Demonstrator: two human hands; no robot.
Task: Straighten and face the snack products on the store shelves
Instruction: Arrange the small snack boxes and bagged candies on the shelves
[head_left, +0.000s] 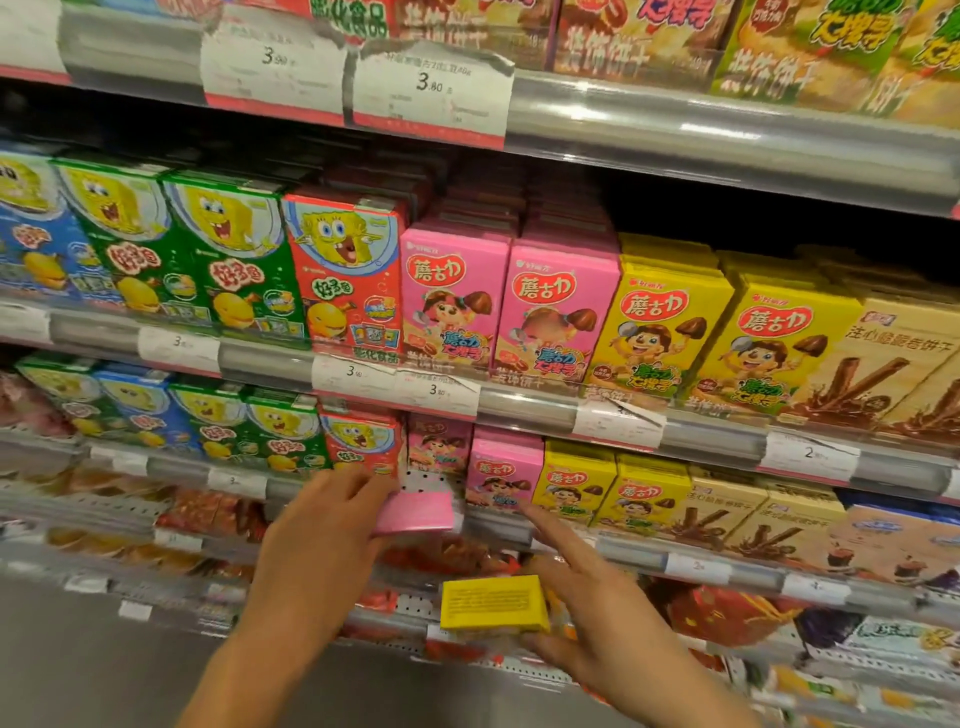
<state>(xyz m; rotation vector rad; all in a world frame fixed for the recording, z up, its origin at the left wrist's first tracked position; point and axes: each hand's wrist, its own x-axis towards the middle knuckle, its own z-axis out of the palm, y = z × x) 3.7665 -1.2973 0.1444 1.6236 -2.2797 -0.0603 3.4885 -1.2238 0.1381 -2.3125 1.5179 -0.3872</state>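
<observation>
The flat pink cardboard snack box (415, 513) lies tilted, plain back face up, at the front edge of the lower shelf (498, 530), in the gap between the red cartoon-sponge box (363, 441) and the upright pink mushroom-biscuit box (501, 475). The left hand (322, 525) grips its left end, fingers curled over the top edge. Behind it the perforated white shelf back (428, 480) shows, so this slot has open room, with one more pink box (439, 441) standing further back in it.

The right hand (587, 597) holds a yellow cardboard box (493, 603) lower down, in front of the shelf below, printed back face towards the camera; the thumb lies under it while the forefinger stretches out straight towards the upright pink box.

On the lower shelf, right of the gap, stand one pink front box and two yellow mushroom-biscuit boxes (613, 488), packed edge to edge. On the middle shelf (519, 402) the front row shows two pink boxes (501, 306), then two yellow boxes (717, 338), then beige chocolate-stick boxes (893, 364), all touching and facing forward. To the left stand one red box and two green cartoon boxes (192, 249), with blue ones beyond. White price tags (395, 387) line the grey shelf rails.
</observation>
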